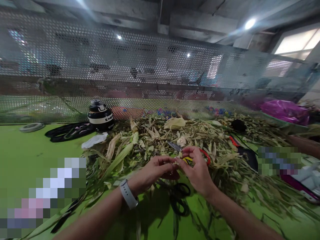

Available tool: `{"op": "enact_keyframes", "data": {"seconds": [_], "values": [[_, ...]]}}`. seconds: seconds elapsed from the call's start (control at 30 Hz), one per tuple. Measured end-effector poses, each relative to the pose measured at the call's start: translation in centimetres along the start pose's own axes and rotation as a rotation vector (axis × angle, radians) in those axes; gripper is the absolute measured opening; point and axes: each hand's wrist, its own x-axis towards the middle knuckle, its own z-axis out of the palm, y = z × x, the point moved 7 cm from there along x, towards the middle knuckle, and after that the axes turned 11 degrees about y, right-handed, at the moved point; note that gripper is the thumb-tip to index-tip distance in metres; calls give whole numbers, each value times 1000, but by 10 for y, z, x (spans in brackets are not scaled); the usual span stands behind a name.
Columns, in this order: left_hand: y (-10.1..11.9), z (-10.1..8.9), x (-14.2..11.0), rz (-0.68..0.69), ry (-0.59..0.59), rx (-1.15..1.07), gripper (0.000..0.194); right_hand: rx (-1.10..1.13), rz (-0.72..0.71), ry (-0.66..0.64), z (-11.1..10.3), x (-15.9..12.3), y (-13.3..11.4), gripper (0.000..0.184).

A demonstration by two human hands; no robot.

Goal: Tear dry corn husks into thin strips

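Note:
My left hand (162, 168), with a light watch band on its wrist, is closed at the fingertips. Its fingers meet those of my right hand (196, 168) around a small pale piece (176, 161), largely hidden; its kind is unclear. Behind my right fingers pass scissors (174, 145) with red and yellow handles, blades pointing up and left; I cannot tell whether that hand grips them. Below my hands, black-handled scissors (180, 208) lie on the green table. Dried husk-like leaves and stalks (150, 133) are heaped just beyond both hands.
A black-and-white jug (100, 116) stands back left beside a flat black item (68, 131) and a ring-shaped roll (31, 127). A perforated screen (137, 73) runs behind the heap. Purple plastic (285, 111) and another person's arm (305, 145) are at the right.

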Motion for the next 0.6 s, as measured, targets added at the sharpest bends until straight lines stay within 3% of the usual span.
{"op": "enact_keyframes", "data": {"seconds": [0.23, 0.37, 0.5, 0.6], "values": [[-5, -5, 6, 2, 26, 8, 33, 85, 17, -39, 0, 6, 0, 24], [-6, -12, 11, 7, 102, -87, 30, -56, -202, -56, -6, 9, -17, 8], [-3, -16, 12, 49, 128, -124, 28, -212, -446, -125, -1, 1, -33, 18], [-2, -14, 12, 56, 108, -109, 30, -269, -503, -122, 1, -1, -33, 16]]}}
